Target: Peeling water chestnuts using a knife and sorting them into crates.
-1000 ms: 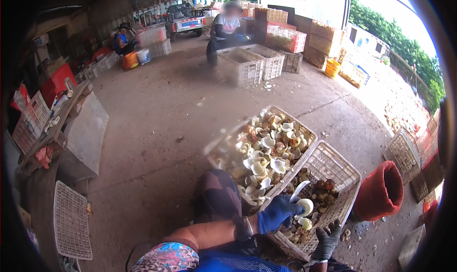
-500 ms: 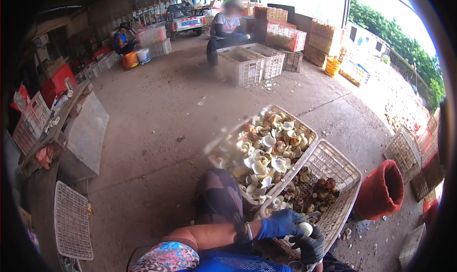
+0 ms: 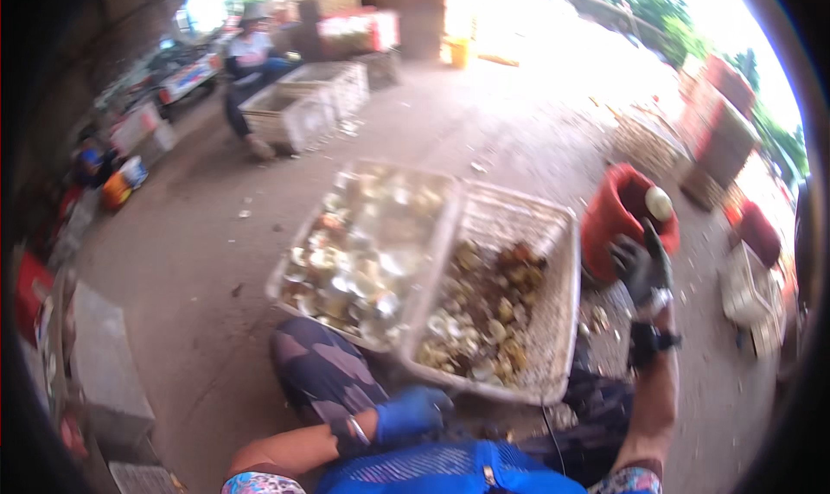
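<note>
My right hand [image 3: 641, 265], in a dark glove, reaches out to the right with its fingers stretched and apart. Just beyond the fingertips a pale round peeled onion [image 3: 659, 203] shows over the mouth of a red sack-like container [image 3: 609, 207]. My left hand [image 3: 413, 412], in a blue glove, is curled low by my lap; blur hides whatever is in it. In front of me a pale plastic crate [image 3: 565, 299] holds brown skins and scraps. Beside it on the left, another crate [image 3: 290, 274] is heaped with white cup-shaped onion layers.
Stacked crates [image 3: 415, 23] stand far back, near a seated person [image 3: 251, 49] with pale crates [image 3: 294, 127] in front. A grey block [image 3: 108, 356] is at the left. More crates [image 3: 748, 282] and a red sack [image 3: 761, 233] lie at the right. Scraps dot the concrete floor.
My hands have parted: the right has swung out to the red container and released the onion, the left has drawn back toward my lap. The view has turned right.
</note>
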Motion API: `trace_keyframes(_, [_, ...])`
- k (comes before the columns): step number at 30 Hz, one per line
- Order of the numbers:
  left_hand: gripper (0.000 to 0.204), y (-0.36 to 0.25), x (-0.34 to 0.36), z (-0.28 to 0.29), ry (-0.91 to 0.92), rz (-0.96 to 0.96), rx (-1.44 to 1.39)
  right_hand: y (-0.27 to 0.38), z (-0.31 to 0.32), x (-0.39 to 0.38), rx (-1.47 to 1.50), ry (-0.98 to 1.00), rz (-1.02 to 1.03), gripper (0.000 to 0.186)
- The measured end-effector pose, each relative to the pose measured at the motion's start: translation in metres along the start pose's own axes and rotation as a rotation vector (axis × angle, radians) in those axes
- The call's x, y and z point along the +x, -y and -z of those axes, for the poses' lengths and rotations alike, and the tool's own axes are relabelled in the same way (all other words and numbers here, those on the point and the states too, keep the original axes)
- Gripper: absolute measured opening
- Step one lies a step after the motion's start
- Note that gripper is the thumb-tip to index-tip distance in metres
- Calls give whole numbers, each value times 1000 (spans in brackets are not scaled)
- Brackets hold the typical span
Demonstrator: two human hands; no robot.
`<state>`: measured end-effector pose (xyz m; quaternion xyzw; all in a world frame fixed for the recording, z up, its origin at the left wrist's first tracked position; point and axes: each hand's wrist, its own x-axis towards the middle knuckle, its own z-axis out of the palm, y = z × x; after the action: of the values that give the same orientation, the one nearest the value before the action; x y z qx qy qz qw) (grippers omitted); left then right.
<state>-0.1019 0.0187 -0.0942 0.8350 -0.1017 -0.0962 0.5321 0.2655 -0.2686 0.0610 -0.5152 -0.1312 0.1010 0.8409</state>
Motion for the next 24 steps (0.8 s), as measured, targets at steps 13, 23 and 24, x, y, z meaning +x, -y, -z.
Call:
trace_keyframes(13, [62, -68, 80, 82, -183, 328, -133, -76, 8, -9, -146, -203, -584, 33])
trace_keyframes(23, [57, -56, 132, 159, -514, 150, -416, -167, -18, 70, -445, -294, -608, 35])
trace_keyframes(24, [57, -55, 134, 159, -499, 184, -420, -180, -14, 80, -559, -267, -588, 42])
